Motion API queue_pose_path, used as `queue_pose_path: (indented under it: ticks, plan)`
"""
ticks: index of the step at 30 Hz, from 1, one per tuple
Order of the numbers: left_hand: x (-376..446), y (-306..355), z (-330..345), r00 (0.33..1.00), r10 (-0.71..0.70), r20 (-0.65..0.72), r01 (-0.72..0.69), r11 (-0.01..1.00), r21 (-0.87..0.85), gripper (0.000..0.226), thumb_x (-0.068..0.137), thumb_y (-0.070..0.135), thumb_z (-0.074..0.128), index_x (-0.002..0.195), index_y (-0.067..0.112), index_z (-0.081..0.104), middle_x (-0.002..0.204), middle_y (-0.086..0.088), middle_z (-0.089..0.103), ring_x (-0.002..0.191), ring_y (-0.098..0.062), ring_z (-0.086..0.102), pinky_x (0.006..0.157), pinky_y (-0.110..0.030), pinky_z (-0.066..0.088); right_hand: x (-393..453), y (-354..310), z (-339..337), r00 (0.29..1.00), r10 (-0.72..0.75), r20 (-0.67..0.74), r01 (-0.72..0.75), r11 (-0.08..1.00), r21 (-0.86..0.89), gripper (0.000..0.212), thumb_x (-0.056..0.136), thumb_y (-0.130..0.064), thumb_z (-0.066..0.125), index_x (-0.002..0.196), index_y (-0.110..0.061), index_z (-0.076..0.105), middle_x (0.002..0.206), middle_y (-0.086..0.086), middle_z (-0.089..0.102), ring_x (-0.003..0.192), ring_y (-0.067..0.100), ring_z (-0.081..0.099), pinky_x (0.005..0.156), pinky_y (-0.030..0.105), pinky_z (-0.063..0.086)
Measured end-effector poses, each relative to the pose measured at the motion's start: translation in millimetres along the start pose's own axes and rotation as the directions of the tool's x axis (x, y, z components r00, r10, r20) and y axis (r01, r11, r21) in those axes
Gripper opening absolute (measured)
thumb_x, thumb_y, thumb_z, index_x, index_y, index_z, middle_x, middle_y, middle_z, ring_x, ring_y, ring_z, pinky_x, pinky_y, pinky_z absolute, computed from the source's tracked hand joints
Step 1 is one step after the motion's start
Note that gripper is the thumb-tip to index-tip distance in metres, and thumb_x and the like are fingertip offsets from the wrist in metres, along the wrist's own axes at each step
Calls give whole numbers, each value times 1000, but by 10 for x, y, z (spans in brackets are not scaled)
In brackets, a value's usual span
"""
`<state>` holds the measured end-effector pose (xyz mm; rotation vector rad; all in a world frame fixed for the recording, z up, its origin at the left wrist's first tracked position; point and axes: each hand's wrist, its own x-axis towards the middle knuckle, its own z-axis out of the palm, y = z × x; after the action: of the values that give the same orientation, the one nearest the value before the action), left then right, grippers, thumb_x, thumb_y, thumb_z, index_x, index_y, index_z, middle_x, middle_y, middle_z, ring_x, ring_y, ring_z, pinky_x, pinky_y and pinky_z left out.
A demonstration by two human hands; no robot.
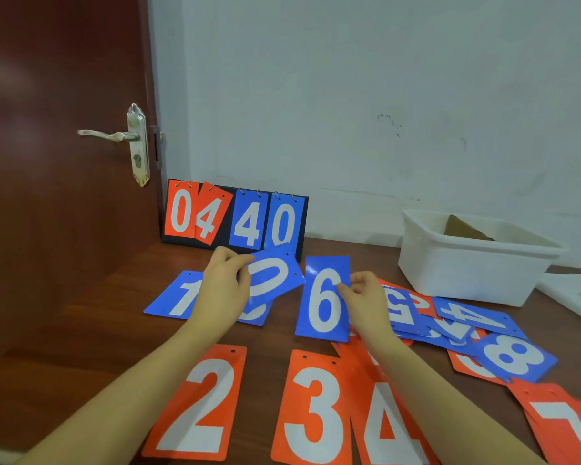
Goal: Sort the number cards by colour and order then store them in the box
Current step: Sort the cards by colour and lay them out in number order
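Note:
My left hand (223, 290) holds a blue 0 card (275, 275) tilted above the table. My right hand (366, 298) pinches the right edge of a blue 6 card (322, 300). A blue 1 card (178, 295) lies flat to the left, with another blue card partly hidden under my left hand. Red 2 (202, 404), red 3 (312, 411) and red 4 (386, 427) cards lie in a row near me. A mixed heap at the right holds a blue 5 (398, 305), blue 4 (473, 315), blue 8 (517, 359) and red 7 (564, 427). The white box (467, 270) stands at the back right.
A black flip scoreboard (235, 218) showing 04 in red and 40 in blue leans at the back against the wall. A brown door with a metal handle (114, 135) is at the left. A piece of cardboard (463, 228) lies in the box. The table (91, 330) is dark wood.

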<state>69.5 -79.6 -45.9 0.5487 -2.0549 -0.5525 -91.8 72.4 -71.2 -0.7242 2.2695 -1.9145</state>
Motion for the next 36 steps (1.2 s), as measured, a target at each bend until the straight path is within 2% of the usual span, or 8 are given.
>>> queue_pose_path:
  ticks: [6, 10, 14, 16, 23, 29, 32, 36]
  plan:
    - [6, -58, 27, 987, -135, 82, 137, 990, -27, 41, 93, 12, 52, 134, 8, 46, 104, 3, 40, 67, -8, 45, 54, -7, 41, 115, 125, 163, 961, -108, 253, 196, 915, -352, 15, 95, -24, 52, 91, -13, 41, 77, 3, 57, 72, 16, 57, 57, 25, 43]
    - [29, 63, 178, 974, -152, 166, 167, 983, -77, 48, 91, 17, 56, 137, 11, 43, 108, 5, 39, 81, -7, 46, 72, -11, 38, 177, 199, -139, 960, -97, 263, 202, 891, -407, 20, 96, -22, 50, 81, -17, 38, 60, -4, 44, 54, 7, 43, 44, 12, 34]
    - [52, 240, 376, 968, -128, 216, 154, 982, -107, 51, 91, 17, 56, 139, 11, 40, 108, 4, 38, 84, -6, 45, 75, -8, 32, 303, 269, -503, 974, -60, 217, 156, 875, -457, 22, 94, -22, 53, 102, -2, 48, 77, 23, 57, 75, 34, 55, 57, 26, 38]
    - [57, 331, 473, 964, -102, 245, 132, 985, -109, 53, 90, 16, 56, 140, 10, 37, 109, 4, 36, 77, -2, 44, 74, -5, 28, 353, 298, -632, 975, -56, 213, 158, 854, -496, 20, 93, -23, 54, 97, -4, 46, 78, 24, 58, 79, 37, 56, 59, 32, 39]
    - [29, 488, 649, 952, -113, 284, 142, 986, -84, 59, 90, 15, 57, 143, 12, 32, 111, 6, 34, 83, -5, 45, 76, -11, 35, 354, 259, -692, 977, -117, 179, 190, 855, -483, 16, 91, -16, 58, 105, -10, 54, 85, 13, 63, 84, 26, 63, 71, 37, 52]
    - [-17, 454, 547, 953, -115, 279, 141, 987, -76, 60, 89, 14, 59, 142, 14, 32, 111, 5, 32, 76, -2, 43, 72, -9, 35, 212, -6, -762, 984, -174, 34, 176, 980, -88, 15, 97, -14, 48, 105, -26, 52, 81, -11, 64, 69, -4, 64, 50, 8, 48]
    - [-79, 454, 589, 922, -92, 377, 113, 993, -34, 62, 87, 19, 61, 141, 17, 30, 115, 3, 29, 72, -5, 48, 69, -13, 40, 146, -25, -754, 987, -122, 105, 140, 974, -179, 11, 98, -19, 45, 105, -19, 53, 91, -3, 65, 80, 9, 65, 52, 11, 48]
    - [-136, 430, 581, 891, -130, 434, 133, 991, 24, 69, 86, 25, 62, 141, 16, 21, 126, 0, 24, 72, -9, 53, 59, -10, 43, -13, 58, -516, 944, -33, 330, 129, 953, -274, 12, 100, -19, 40, 93, -11, 46, 80, -2, 57, 70, 0, 57, 56, 11, 43]
